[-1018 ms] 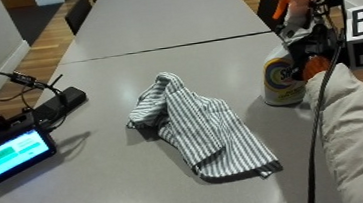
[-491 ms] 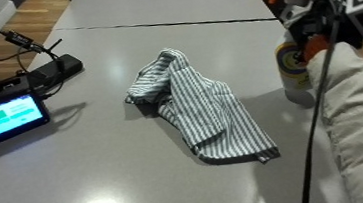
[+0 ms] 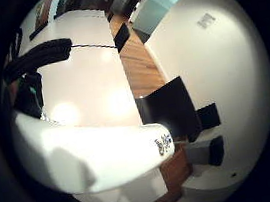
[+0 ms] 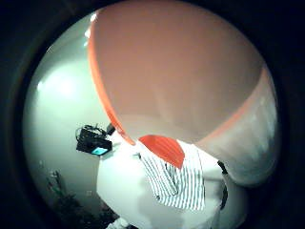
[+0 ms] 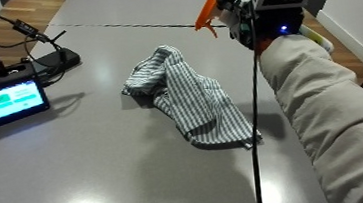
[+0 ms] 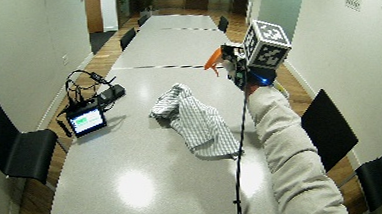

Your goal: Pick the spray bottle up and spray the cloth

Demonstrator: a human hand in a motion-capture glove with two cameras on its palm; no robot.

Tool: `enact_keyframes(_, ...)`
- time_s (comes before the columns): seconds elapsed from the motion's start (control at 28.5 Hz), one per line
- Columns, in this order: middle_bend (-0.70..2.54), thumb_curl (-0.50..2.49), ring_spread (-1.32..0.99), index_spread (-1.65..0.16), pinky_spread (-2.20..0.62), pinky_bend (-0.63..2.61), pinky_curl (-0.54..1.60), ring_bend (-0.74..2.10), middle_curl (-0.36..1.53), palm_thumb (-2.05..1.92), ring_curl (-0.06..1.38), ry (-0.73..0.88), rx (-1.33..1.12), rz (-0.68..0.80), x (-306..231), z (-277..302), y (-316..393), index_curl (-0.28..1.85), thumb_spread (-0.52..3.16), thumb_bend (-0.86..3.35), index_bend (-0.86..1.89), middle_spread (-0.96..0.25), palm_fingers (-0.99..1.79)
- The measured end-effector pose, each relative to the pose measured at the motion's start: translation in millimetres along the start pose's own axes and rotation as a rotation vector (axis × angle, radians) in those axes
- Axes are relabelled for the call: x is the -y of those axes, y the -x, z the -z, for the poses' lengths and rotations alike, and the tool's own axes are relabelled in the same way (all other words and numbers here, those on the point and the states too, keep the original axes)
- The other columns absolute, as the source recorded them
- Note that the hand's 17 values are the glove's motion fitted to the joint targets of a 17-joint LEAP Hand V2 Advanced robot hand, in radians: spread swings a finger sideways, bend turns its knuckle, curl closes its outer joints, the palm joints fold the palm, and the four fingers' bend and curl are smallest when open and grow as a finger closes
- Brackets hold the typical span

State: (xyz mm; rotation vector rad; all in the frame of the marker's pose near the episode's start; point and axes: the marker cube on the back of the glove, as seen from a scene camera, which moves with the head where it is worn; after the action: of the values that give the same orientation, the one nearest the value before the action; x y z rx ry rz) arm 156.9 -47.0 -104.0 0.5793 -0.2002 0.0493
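Currently the gloved right hand (image 5: 254,21) sits in the upper right of the outside view, raised off the grey table (image 5: 106,159) at the end of a beige sleeve (image 5: 324,118). It grasps the spray bottle (image 5: 207,9), whose orange nozzle and trigger jut out toward the left of the frame from between the fingers; the white body of the bottle is mostly hidden behind the hand, with a sliver visible at the right edge near the sleeve. The bottle is clear of the table surface.

The striped cloth (image 5: 191,100) lies crumpled on the table in the centre of the frame, below and left of the nozzle, with one end bunched up at upper left and the other end spread flat toward lower right. The cloth and bottle are well apart, not touching.

The thumb side palm view is filled largely by the orange sprayer head, very close to the palm, with the striped cloth visible below it on the table. The little finger side palm view shows the white bottle body crossing the lower part of the frame, close to the palm.

At the left edge of the outside view stands a small lit screen (image 5: 6,102), with a tangle of black cables (image 5: 2,48) and a black box (image 5: 51,64) behind it.
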Motion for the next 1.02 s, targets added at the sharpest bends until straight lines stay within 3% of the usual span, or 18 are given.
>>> enact_keyframes(0.35, 0.40, 0.67, -0.18, -0.27, -0.24, 0.41, 0.47, 0.49, 0.54, 1.20, 0.49, 0.064, -0.327, 0.149, 0.5, -1.8, 23.0, 0.51, 0.39, -0.02, 0.18, -0.13, 1.18)
enact_keyframes(0.67, 0.40, 0.69, -0.19, -0.27, -0.25, 0.41, 0.47, 0.49, 0.55, 1.18, 0.50, 0.047, -0.373, 0.155, -2.1, 0.2, 19.6, 0.52, 0.36, -0.03, 0.18, -0.14, 1.19)
enact_keyframes(0.81, 0.40, 0.70, -0.20, -0.28, -0.26, 0.41, 0.47, 0.48, 0.55, 1.17, 0.50, 0.026, -0.154, 0.096, -3.0, 3.3, 13.0, 0.53, 0.34, -0.03, 0.17, -0.14, 1.19)
enact_keyframes(1.02, 0.40, 0.71, -0.20, -0.27, -0.26, 0.41, 0.47, 0.48, 0.55, 1.18, 0.50, -0.046, 0.627, -0.046, -9.9, 25.8, 27.7, 0.53, 0.35, -0.02, 0.17, -0.14, 1.16)
